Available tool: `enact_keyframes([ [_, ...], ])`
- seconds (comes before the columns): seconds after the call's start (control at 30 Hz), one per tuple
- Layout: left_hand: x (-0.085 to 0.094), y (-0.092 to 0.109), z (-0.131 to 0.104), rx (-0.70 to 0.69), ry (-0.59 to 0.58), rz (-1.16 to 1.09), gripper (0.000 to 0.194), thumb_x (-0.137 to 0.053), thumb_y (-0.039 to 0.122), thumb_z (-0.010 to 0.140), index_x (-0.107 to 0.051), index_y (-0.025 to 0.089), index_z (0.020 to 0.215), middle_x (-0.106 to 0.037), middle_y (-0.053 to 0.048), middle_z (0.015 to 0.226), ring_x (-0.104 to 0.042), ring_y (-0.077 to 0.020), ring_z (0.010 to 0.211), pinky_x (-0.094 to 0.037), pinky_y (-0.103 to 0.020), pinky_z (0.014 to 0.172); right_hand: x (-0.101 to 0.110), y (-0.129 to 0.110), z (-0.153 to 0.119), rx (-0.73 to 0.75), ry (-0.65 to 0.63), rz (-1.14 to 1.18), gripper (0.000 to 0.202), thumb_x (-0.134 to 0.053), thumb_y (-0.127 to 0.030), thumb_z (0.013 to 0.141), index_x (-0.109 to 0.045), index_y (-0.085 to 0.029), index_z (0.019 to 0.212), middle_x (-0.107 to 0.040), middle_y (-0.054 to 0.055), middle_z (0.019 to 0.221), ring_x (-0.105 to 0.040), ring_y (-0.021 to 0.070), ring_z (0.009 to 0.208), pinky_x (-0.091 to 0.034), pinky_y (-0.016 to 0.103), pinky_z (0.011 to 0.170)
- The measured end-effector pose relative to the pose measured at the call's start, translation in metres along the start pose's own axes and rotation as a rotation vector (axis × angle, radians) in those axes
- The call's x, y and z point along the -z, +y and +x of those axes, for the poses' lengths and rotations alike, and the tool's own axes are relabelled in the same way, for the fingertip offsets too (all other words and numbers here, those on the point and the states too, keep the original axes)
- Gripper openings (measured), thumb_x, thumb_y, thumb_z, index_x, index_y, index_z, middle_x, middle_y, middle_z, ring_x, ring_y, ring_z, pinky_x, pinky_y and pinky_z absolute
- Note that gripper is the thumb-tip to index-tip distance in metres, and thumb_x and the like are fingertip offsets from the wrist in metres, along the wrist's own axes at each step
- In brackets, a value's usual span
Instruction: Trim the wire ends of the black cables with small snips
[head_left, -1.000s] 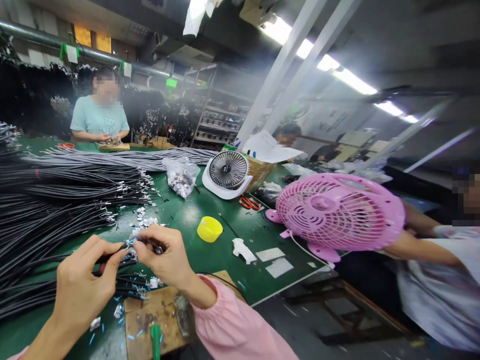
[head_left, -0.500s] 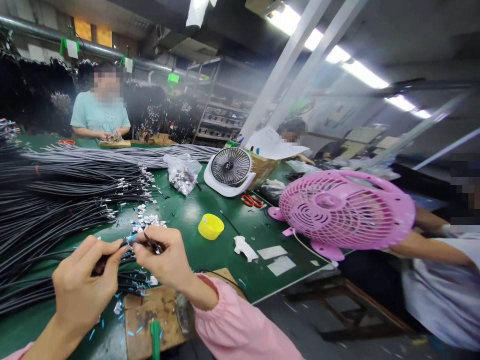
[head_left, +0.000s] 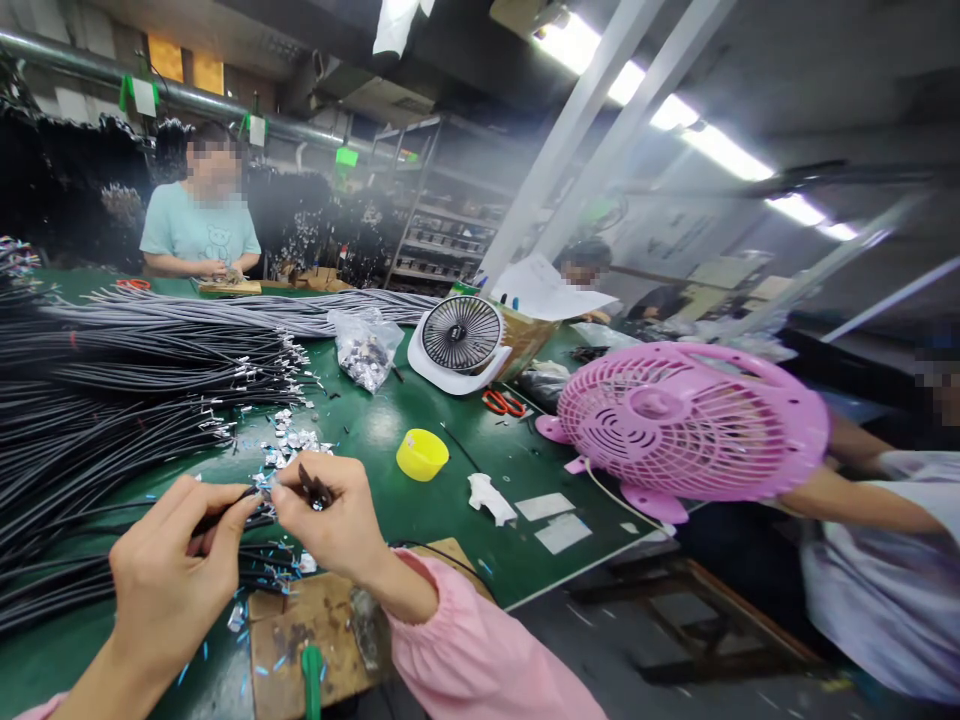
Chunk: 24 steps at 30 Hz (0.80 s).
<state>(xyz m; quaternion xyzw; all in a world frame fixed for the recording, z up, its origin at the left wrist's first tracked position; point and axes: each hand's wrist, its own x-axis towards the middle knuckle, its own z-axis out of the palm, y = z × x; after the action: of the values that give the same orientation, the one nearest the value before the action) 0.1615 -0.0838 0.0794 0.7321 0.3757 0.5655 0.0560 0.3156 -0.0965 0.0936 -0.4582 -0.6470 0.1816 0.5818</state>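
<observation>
My left hand (head_left: 176,565) pinches the end of a black cable (head_left: 232,499) between thumb and fingers. Close beside it, my right hand (head_left: 330,510) is closed around a small dark metal tool (head_left: 313,487), with thumb and forefinger at the cable's tip. Exactly what the right fingertips touch is too small to make out. Bundles of black cables (head_left: 112,400) with bare silvery ends lie to the left. Silvery foil scraps (head_left: 300,443) and small blue bits are scattered behind and below the hands.
Yellow cup (head_left: 421,455), white fan (head_left: 461,335), pink fan (head_left: 675,420), orange-handled scissors (head_left: 504,403) and a plastic bag of parts (head_left: 366,350) stand on the green table. A wooden block (head_left: 300,640) lies at the near edge. People sit across and at the right.
The dark tool in my right hand has tipped up, away from the cable end, and the right fingertips have come to the tip. My left hand has shifted slightly.
</observation>
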Motion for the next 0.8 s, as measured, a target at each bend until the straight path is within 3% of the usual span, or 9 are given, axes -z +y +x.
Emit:
enact_keyframes([
  [0.1, 0.003, 0.004, 0.004, 0.101, -0.071, -0.119, 0.015, -0.065, 0.036, 0.089, -0.078, 0.028, 0.089, -0.064, 0.005, 0.061, -0.057, -0.0108, 0.047, -0.043, -0.019, 0.041, -0.002, 0.007, -0.005, 0.179, -0.046, -0.032, 0.020, -0.061, -0.021, 0.080, -0.059, -0.020, 0.060, -0.055, -0.003, 0.057, -0.048, 0.0106, 0.051, -0.043, 0.022, 0.051],
  [0.17, 0.006, 0.006, 0.009, 0.130, -0.107, -0.181, 0.018, -0.066, 0.039, 0.087, -0.079, 0.027, 0.088, -0.058, 0.006, 0.056, -0.051, -0.0098, 0.042, -0.039, -0.019, 0.036, -0.002, 0.010, -0.007, 0.220, -0.102, -0.016, 0.020, -0.063, -0.025, 0.084, -0.063, -0.020, 0.064, -0.060, -0.001, 0.060, -0.052, 0.0112, 0.053, -0.047, 0.023, 0.054],
  [0.27, 0.010, 0.007, 0.013, 0.175, -0.080, -0.213, 0.017, -0.070, 0.042, 0.085, -0.079, 0.028, 0.082, -0.058, 0.006, 0.056, -0.050, -0.0090, 0.042, -0.038, -0.018, 0.036, -0.001, 0.007, -0.005, 0.061, -0.096, 0.027, 0.008, -0.067, -0.026, 0.086, -0.072, -0.020, 0.084, -0.069, -0.001, 0.070, -0.057, 0.0121, 0.056, -0.049, 0.022, 0.055],
  [0.37, 0.013, 0.003, 0.011, 0.227, -0.032, -0.215, 0.017, -0.073, 0.045, 0.084, -0.079, 0.029, 0.086, -0.064, 0.005, 0.062, -0.055, -0.0100, 0.047, -0.044, -0.018, 0.041, 0.002, 0.004, -0.003, -0.006, -0.034, -0.014, 0.021, -0.062, -0.028, 0.094, -0.072, -0.021, 0.111, -0.075, 0.003, 0.089, -0.065, 0.0149, 0.071, -0.054, 0.024, 0.064],
  [0.43, 0.014, 0.000, 0.008, 0.243, -0.023, -0.215, 0.020, -0.074, 0.047, 0.084, -0.080, 0.029, 0.088, -0.068, 0.004, 0.066, -0.059, -0.0111, 0.050, -0.048, -0.019, 0.045, 0.003, 0.004, -0.002, 0.135, -0.031, -0.089, 0.022, -0.054, -0.030, 0.101, -0.072, -0.020, 0.105, -0.075, 0.005, 0.093, -0.065, 0.0168, 0.077, -0.054, 0.027, 0.068],
  [0.53, 0.013, -0.001, 0.005, 0.242, -0.017, -0.222, 0.022, -0.074, 0.051, 0.084, -0.080, 0.030, 0.089, -0.069, 0.004, 0.067, -0.059, -0.0117, 0.051, -0.051, -0.020, 0.048, 0.003, 0.008, -0.002, 0.346, -0.103, -0.167, 0.037, -0.044, -0.031, 0.106, -0.071, -0.021, 0.083, -0.072, 0.006, 0.086, -0.060, 0.0167, 0.071, -0.049, 0.028, 0.063],
  [0.7, 0.013, 0.003, 0.005, 0.257, -0.019, -0.217, 0.021, -0.073, 0.051, 0.086, -0.079, 0.031, 0.088, -0.067, 0.006, 0.066, -0.059, -0.0108, 0.052, -0.049, -0.019, 0.048, 0.002, 0.007, -0.002, 0.401, -0.165, -0.262, 0.049, -0.035, -0.030, 0.109, -0.067, -0.022, 0.073, -0.068, 0.003, 0.074, -0.057, 0.0154, 0.064, -0.044, 0.027, 0.056],
  [0.8, 0.014, 0.004, 0.007, 0.198, -0.040, -0.207, 0.017, -0.074, 0.046, 0.086, -0.079, 0.031, 0.088, -0.068, 0.007, 0.064, -0.060, -0.0098, 0.051, -0.049, -0.017, 0.047, 0.003, 0.006, -0.001, 0.414, -0.182, -0.258, 0.050, -0.032, -0.031, 0.110, -0.065, -0.022, 0.074, -0.067, 0.003, 0.073, -0.055, 0.0150, 0.063, -0.042, 0.026, 0.054],
])
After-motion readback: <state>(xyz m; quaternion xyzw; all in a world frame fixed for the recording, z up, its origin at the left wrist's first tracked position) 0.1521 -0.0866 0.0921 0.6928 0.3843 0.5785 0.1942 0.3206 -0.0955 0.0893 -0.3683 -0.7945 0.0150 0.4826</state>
